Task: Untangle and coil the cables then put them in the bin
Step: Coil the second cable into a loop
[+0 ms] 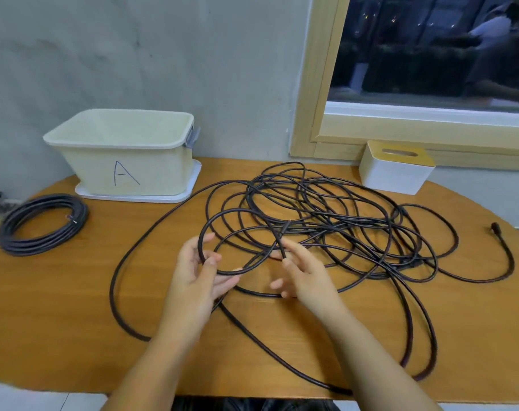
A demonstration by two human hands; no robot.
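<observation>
Two hands (249,271), tangled round cable (326,221)

So all you really get of the person is two bare forearms coming up from the bottom edge, ending in the left hand (197,272) and right hand (304,272). No sleeves reach this far, nothing on the wrists or fingers either, nails look short and plain. There's a strip of dark clothing at the very bottom, too blurry to say more.
</observation>
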